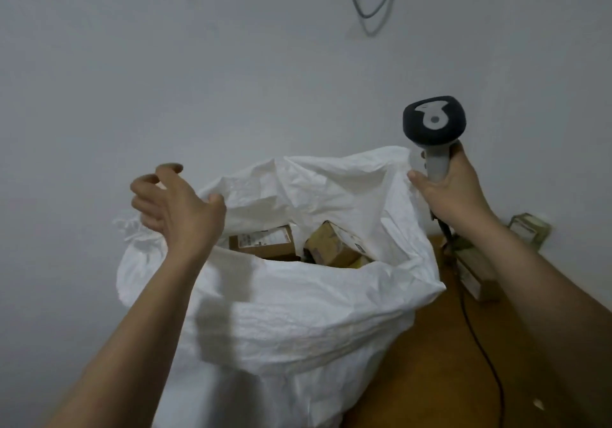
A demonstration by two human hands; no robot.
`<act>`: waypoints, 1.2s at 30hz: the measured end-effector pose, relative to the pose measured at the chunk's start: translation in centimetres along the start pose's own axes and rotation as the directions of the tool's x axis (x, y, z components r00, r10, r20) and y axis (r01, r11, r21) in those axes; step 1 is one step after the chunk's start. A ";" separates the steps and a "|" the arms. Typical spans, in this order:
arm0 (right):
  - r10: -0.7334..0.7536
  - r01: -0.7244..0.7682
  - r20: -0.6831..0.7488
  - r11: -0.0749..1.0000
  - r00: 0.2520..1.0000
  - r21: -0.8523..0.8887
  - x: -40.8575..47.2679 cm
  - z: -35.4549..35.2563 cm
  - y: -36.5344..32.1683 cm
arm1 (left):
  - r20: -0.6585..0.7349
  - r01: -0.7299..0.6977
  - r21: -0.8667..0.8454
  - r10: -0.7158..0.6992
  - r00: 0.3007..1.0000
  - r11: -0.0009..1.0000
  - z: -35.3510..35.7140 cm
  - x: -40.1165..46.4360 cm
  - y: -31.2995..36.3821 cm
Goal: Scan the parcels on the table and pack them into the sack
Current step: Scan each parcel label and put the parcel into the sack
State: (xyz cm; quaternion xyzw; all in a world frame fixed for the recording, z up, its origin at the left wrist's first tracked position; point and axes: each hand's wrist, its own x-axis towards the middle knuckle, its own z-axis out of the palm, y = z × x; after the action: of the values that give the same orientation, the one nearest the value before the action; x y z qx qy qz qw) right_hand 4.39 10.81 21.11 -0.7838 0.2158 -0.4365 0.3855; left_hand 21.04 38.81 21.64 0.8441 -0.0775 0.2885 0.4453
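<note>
White woven sack (298, 311), crumpled, standing open-mouthed against wall (231, 63), beside brown table (447, 361). Holding two brown cardboard parcels (265, 242) (337, 245), labelled, label text unreadable, lower parts sinking out of sight behind sack rim. Left hand (178, 209) hovering at sack's left rim, fingers loosely curled, gripping nothing. Right hand (450, 192) wrapping round grey handle of scanner (433, 126), dark head pointing up. Black cable (480, 345) trailing across table. Further parcels (526, 232) lying on table, blurred, partly blocked by right forearm.
</note>
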 end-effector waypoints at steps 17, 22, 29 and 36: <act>0.344 -0.344 -0.014 0.939 0.939 0.015 -4.5 -21.4 13.7 | 0.101 -0.436 -0.177 0.457 0.884 0.882 9.0 -21.6 20.3; 0.424 -0.424 0.030 0.905 0.905 0.029 -5.2 -30.2 19.9 | 0.279 -0.459 -0.229 0.510 0.814 0.858 16.1 -31.2 27.2; 0.467 -0.469 0.041 0.881 0.883 0.057 -3.3 -34.6 26.1 | 0.467 -0.375 -0.140 0.395 0.791 0.916 23.9 -37.6 30.3; 0.494 -0.494 0.026 0.866 0.869 0.078 0.5 -33.4 31.5 | 0.559 -0.342 -0.062 0.316 0.767 0.938 32.8 -38.1 29.9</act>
State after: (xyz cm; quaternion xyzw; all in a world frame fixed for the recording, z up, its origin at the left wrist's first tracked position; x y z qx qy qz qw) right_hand -23.86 -22.61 7.15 -0.6871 0.3901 -0.3299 0.5166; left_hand -8.11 -9.82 7.25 0.8739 -0.3449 0.1031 0.3268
